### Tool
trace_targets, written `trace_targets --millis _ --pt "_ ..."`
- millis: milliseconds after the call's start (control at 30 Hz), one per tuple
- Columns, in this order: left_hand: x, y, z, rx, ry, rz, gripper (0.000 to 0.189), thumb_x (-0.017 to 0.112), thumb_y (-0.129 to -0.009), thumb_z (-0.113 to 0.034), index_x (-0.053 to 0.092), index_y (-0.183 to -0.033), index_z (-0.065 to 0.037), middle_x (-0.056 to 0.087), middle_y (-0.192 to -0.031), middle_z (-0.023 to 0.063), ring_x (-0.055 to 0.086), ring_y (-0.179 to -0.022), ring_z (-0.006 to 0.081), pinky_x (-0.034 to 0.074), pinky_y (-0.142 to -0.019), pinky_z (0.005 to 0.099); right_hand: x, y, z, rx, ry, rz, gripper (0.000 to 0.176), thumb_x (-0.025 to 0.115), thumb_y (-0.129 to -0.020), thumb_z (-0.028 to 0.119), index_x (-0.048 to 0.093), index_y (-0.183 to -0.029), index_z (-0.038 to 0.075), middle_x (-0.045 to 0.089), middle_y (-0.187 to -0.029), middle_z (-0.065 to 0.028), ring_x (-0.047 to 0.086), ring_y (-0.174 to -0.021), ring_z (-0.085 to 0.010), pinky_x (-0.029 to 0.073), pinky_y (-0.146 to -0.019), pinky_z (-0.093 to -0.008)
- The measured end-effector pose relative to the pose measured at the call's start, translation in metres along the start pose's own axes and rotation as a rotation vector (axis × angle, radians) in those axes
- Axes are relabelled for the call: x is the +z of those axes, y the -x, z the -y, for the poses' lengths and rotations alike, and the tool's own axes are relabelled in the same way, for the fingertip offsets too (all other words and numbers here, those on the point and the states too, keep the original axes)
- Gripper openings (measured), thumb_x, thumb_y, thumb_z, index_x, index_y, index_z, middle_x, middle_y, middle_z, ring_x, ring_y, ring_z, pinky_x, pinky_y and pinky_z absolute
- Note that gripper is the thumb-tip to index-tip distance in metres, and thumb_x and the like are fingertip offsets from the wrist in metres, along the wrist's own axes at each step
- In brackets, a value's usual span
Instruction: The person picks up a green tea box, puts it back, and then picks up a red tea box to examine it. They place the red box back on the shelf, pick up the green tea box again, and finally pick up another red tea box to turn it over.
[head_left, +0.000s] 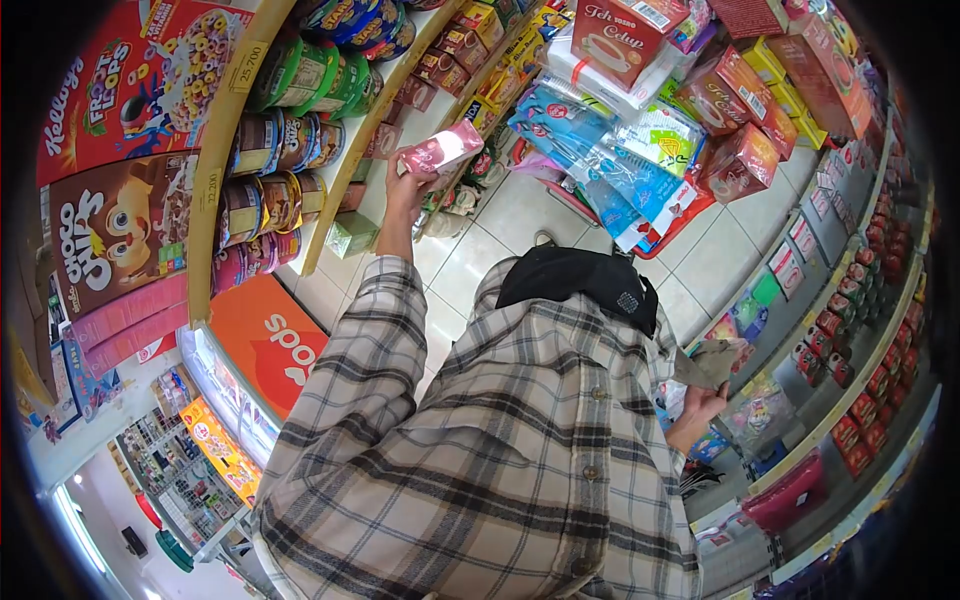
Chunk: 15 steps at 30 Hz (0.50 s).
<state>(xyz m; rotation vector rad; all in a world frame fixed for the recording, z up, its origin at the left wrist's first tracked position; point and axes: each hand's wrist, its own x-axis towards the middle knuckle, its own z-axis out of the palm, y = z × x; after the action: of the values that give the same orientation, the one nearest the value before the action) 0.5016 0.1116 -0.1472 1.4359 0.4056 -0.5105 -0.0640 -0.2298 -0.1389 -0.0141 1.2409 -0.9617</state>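
My left hand (405, 190) is closed around a small pink box (442, 150) with a white patch, raised beside the shelf of boxed goods. On the other side, my right hand (703, 404) grips a crumpled grey-brown flat sheet (712, 362), whose kind I cannot tell. A black pouch (575, 285) lies across my waist. In front of me is a heaped red shopping basket (655, 240). It carries red tea boxes (625, 40), blue plastic packs (570, 135) and a green-and-white pack (660, 137).
Shelves on the left hold cereal boxes (140, 75), green-lidded tubs (310, 75) and brown cans (270, 140). A small green box (352, 234) sits low there. Along the right, another shelf (800, 420) carries red cans (830, 320). Tiled floor (520, 210) lies between.
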Motion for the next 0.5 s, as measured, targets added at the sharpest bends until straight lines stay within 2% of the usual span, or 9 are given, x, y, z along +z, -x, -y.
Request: trace_targets --millis 67,100,200,233,333,367,500 --pt "0.0 -0.004 0.005 0.011 0.137 -0.008 0.068 0.066 -0.065 0.018 0.044 -0.12 -0.014 0.053 -0.116 0.0134 0.057 -0.101 0.0276 0.054 -0.082 0.0366 -0.005 -0.005 -0.001 0.005 0.017 -0.005 0.05 0.03 -0.098 0.03 0.038 -0.137 -0.001 0.04 -0.142 -0.0165 0.036 -0.132 -0.0341 0.024 -0.111 -0.0508" --pt "0.003 -0.005 0.005 0.051 0.13 -0.025 0.058 0.069 -0.07 0.012 0.046 -0.117 -0.014 0.054 -0.114 0.0128 0.058 -0.101 0.0263 0.054 -0.082 0.0365 -0.005 -0.006 -0.002 0.005 0.032 -0.015 0.05 0.029 -0.098 0.03 0.038 -0.137 -0.001 0.04 -0.142 -0.0165 0.037 -0.131 -0.034 0.024 -0.111 -0.0505" --pt "0.01 -0.009 -0.003 0.13 0.014 -0.135 0.05 0.071 -0.074 0.004 0.048 -0.115 -0.013 0.055 -0.113 0.013 0.057 -0.103 0.0258 0.054 -0.082 0.0366 -0.006 -0.008 -0.003 0.018 0.066 -0.036 0.05 0.028 -0.099 0.03 0.039 -0.136 -0.001 0.041 -0.141 -0.0162 0.038 -0.131 -0.0341 0.025 -0.111 -0.0505" --pt "0.013 -0.006 -0.006 0.257 -0.115 -0.108 0.052 0.076 -0.074 -0.006 0.048 -0.117 -0.007 0.055 -0.115 0.0136 0.056 -0.105 0.0253 0.05 -0.087 0.0368 -0.007 -0.008 -0.003 0.024 0.076 -0.042 0.05 0.027 -0.099 0.03 0.039 -0.136 -0.001 0.041 -0.141 -0.0161 0.038 -0.131 -0.0342 0.026 -0.11 -0.0506" --pt "0.007 -0.037 0.003 0.704 -0.423 -0.346 0.064 0.081 -0.069 -0.012 0.046 -0.12 0.001 0.056 -0.114 0.0144 0.056 -0.105 0.0254 0.046 -0.092 0.036 -0.017 -0.015 -0.002 0.045 0.047 -0.025 0.051 0.027 -0.099 0.031 0.039 -0.136 -0.001 0.041 -0.142 -0.0158 0.038 -0.131 -0.0342 0.025 -0.111 -0.0508" --pt "0.008 -0.041 0.0 0.664 -0.51 -0.482 0.074 0.085 -0.063 -0.019 0.046 -0.121 0.006 0.057 -0.115 0.0178 0.057 -0.106 0.0279 0.041 -0.096 0.0362 -0.011 -0.01 -0.002 0.043 0.049 -0.042 0.051 0.026 -0.099 0.031 0.039 -0.137 -0.001 0.041 -0.142 -0.0157 0.038 -0.131 -0.0342 0.025 -0.111 -0.0508" --pt "0.012 -0.06 -0.011 0.674 -0.747 -0.565 0.073 0.085 -0.061 -0.022 0.052 -0.12 0.006 0.059 -0.114 0.0218 0.057 -0.106 0.0335 0.042 -0.095 0.0386 -0.006 -0.002 -0.004 0.037 0.022 -0.085 0.051 0.025 -0.099 0.032 0.039 -0.137 0.0 0.041 -0.142 -0.0155 0.038 -0.131 -0.0338 0.026 -0.111 -0.0505"
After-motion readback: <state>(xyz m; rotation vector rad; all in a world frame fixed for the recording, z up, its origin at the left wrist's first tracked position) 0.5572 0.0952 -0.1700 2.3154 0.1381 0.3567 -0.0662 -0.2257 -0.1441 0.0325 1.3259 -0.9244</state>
